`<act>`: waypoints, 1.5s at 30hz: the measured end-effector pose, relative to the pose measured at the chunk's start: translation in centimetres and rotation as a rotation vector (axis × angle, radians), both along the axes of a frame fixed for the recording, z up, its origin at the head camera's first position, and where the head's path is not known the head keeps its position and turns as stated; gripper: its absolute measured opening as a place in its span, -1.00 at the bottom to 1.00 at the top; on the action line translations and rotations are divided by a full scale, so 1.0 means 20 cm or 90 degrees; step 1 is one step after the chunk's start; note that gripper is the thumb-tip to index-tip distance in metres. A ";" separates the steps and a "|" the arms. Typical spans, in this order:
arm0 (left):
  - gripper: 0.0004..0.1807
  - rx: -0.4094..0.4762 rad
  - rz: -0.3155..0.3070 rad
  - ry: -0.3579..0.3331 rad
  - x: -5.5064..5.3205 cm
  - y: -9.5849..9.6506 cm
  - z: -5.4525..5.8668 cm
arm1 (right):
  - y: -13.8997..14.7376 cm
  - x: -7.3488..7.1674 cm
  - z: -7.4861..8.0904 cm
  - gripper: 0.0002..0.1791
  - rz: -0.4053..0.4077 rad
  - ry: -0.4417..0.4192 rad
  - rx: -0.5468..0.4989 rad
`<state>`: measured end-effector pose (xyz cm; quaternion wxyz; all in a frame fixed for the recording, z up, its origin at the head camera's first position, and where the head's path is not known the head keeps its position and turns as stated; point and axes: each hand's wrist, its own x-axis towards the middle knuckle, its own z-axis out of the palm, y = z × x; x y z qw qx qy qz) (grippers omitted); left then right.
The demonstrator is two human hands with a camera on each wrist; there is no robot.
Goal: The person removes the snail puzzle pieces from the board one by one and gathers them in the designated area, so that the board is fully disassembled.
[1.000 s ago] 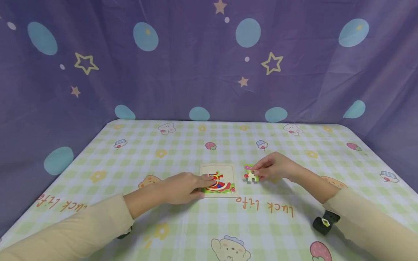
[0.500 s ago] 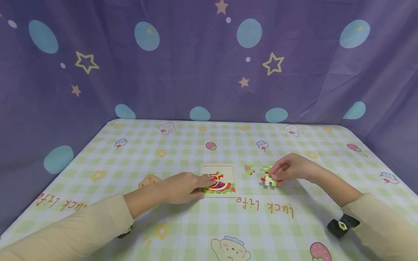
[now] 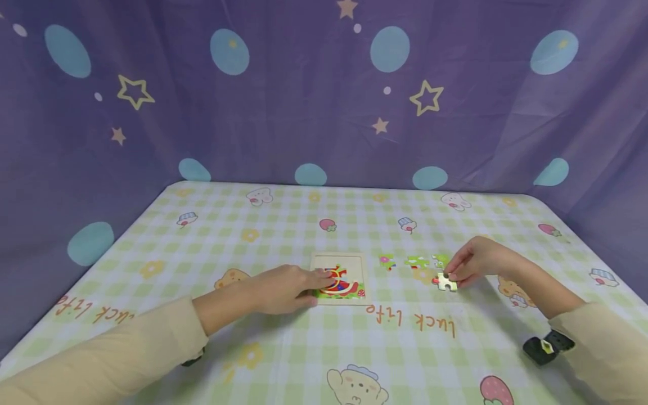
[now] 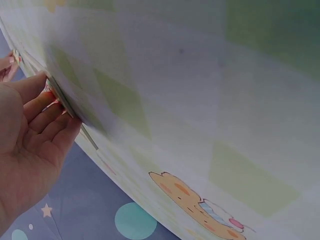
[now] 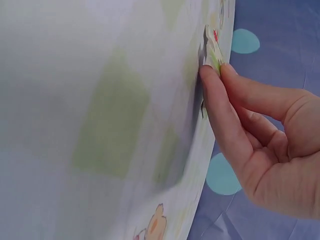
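Observation:
My left hand (image 3: 288,289) lies at the left side of a square wooden puzzle board (image 3: 337,305). Its fingertips press on the red printed picture in it, and the thumb touches the near left corner; in the left wrist view the fingers reach over the board's edge (image 4: 64,97). My right hand (image 3: 478,261) pinches a puzzle piece (image 3: 447,282) between thumb and fingertips, close over the cloth. In the right wrist view that piece (image 5: 214,50) is tilted, seen nearly edge-on. Just behind it lies a green loose piece (image 3: 440,260).
Two more loose pieces lie in a row between board and right hand: a green and red piece (image 3: 417,262) and one with a pink flower (image 3: 387,261). A checked tablecloth (image 3: 283,360) covers the table. A purple curtain (image 3: 304,112) hangs behind it.
My right hand has moved right with the pinched piece, away from the board. Loose pieces behind it have come into view one after another. The left hand has stayed on the board.

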<state>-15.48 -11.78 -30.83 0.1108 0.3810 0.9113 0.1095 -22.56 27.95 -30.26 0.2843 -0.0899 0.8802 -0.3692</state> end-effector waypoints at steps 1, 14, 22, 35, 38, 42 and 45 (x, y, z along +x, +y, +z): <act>-0.50 0.000 0.001 -0.002 0.00 0.00 0.00 | 0.01 0.00 0.00 -0.72 -0.002 0.001 -0.001; -0.49 -0.007 0.010 -0.006 -0.01 0.00 0.01 | 0.00 0.00 0.01 -0.83 -0.008 0.064 0.054; -0.49 -0.008 0.006 -0.001 0.00 0.01 0.01 | -0.02 0.01 0.03 -0.86 0.002 0.090 0.093; -0.48 -0.004 0.014 -0.016 0.00 0.00 0.00 | -0.01 0.02 0.04 -0.83 0.013 0.104 0.111; -0.48 -0.002 0.015 -0.020 0.00 0.00 0.00 | 0.00 0.03 0.04 -0.83 0.017 0.105 0.116; -0.48 0.000 0.015 -0.020 0.00 0.00 0.00 | 0.00 0.02 0.04 -0.82 0.024 0.113 0.122; -0.48 0.001 0.015 -0.019 0.00 0.00 0.00 | 0.00 0.02 0.06 -0.80 0.029 0.126 0.127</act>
